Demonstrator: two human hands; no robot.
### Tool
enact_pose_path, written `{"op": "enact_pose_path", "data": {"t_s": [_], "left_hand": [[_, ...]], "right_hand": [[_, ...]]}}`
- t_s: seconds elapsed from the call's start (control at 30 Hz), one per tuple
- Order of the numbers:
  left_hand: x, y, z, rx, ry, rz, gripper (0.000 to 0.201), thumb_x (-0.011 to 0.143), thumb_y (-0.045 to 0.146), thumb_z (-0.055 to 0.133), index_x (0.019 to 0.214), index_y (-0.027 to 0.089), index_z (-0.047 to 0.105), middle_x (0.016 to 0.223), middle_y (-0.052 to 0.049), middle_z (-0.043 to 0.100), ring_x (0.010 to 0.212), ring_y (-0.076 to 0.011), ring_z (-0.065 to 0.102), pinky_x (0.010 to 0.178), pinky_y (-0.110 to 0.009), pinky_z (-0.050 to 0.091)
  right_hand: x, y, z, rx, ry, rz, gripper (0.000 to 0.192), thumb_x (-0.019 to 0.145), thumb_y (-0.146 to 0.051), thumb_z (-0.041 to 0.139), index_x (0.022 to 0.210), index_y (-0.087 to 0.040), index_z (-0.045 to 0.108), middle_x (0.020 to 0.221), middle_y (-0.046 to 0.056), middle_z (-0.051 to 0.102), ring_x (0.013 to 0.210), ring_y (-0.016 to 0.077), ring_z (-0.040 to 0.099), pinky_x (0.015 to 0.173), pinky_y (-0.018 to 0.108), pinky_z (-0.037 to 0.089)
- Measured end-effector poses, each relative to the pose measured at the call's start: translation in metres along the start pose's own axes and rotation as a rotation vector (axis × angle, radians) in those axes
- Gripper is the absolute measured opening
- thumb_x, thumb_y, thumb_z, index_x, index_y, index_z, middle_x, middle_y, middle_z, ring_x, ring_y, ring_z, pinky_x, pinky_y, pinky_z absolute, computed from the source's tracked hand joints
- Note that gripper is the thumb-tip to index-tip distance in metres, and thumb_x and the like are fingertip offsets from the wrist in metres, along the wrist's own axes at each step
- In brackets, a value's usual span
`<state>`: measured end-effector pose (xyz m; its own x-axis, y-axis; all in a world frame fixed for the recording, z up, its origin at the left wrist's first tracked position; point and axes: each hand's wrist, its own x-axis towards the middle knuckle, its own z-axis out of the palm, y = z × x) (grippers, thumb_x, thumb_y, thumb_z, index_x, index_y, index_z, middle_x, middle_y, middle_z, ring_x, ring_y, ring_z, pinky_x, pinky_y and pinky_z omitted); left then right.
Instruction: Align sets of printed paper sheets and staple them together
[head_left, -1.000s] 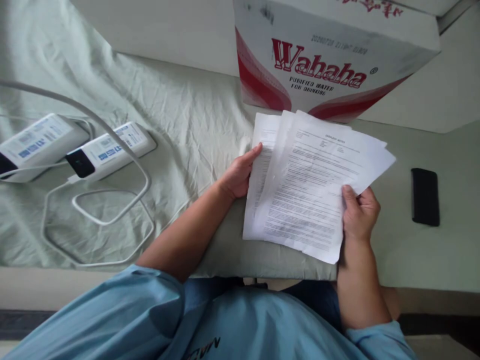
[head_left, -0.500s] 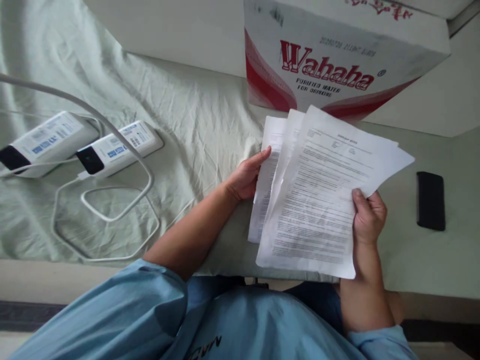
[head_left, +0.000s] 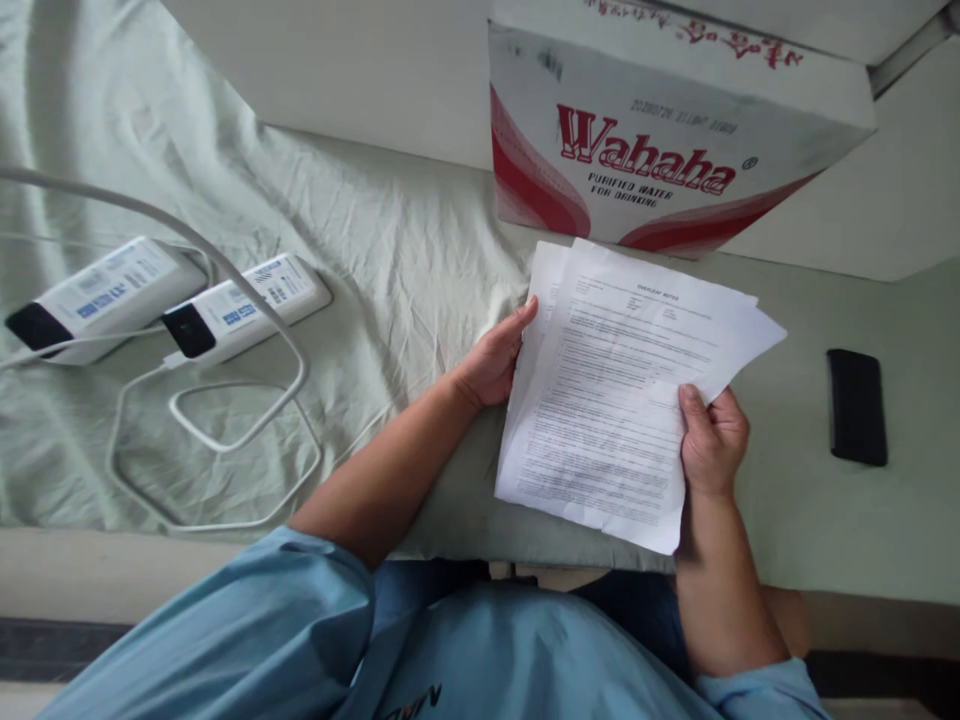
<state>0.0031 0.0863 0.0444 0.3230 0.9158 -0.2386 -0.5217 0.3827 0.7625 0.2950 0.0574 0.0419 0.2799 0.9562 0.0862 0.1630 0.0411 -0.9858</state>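
Printed papers [head_left: 600, 430], being held in two hands.
Head view: the left hand [head_left: 495, 358] is grasping the sheets at their left edge, the right hand [head_left: 712, 440] is clasping the right edge, thumb on top; the sheets are fanning slightly above the front of a cloth-covered surface [head_left: 787, 520]. A red-and-white carton [head_left: 660, 120] is standing beyond; a black phone [head_left: 857, 407] is lying right; two white power banks [head_left: 247, 305] and a white cable [head_left: 303, 370] are lying left.
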Motion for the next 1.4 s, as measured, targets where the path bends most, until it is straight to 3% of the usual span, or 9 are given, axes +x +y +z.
{"op": "enact_pose_path", "data": {"t_s": [0.23,0.9,1.17,1.4], "left_hand": [[0.000,-0.002,-0.004,-0.038,-0.043,-0.112,0.061,0.085,0.077,0.081,0.106,0.020,0.077,0.082,-0.011,0.078,0.104,-0.0381,0.082,0.081,-0.044,0.067],[-0.001,-0.005,-0.003,-0.072,-0.044,-0.123,0.059,0.082,0.077,0.085,0.092,0.020,0.076,0.078,-0.011,0.079,0.097,-0.0360,0.084,0.078,-0.041,0.067],[0.002,-0.013,-0.006,-0.173,-0.066,-0.124,0.070,0.087,0.076,0.083,0.125,0.017,0.081,0.107,-0.014,0.087,0.122,-0.0416,0.081,0.105,-0.050,0.068],[0.004,-0.017,-0.006,-0.159,-0.013,-0.106,0.075,0.086,0.079,0.083,0.134,0.021,0.080,0.110,-0.014,0.088,0.126,-0.0432,0.080,0.107,-0.053,0.067]], "right_hand": [[0.000,0.003,-0.001,-0.052,-0.006,-0.024,0.035,0.091,-0.053,0.087,0.108,-0.022,0.086,0.106,0.007,0.085,0.101,0.0253,0.079,0.098,0.044,0.063],[-0.001,0.006,-0.001,-0.073,-0.002,-0.019,0.039,0.091,-0.056,0.087,0.111,-0.022,0.088,0.106,0.007,0.087,0.096,0.0231,0.078,0.090,0.037,0.063],[-0.001,0.007,-0.002,-0.082,-0.003,0.023,0.047,0.089,-0.061,0.087,0.114,-0.021,0.088,0.107,0.009,0.087,0.103,0.0263,0.078,0.095,0.041,0.061],[0.001,0.008,-0.002,-0.084,-0.003,0.045,0.048,0.088,-0.061,0.088,0.115,-0.021,0.088,0.110,0.010,0.087,0.101,0.0252,0.078,0.096,0.041,0.060]]}}
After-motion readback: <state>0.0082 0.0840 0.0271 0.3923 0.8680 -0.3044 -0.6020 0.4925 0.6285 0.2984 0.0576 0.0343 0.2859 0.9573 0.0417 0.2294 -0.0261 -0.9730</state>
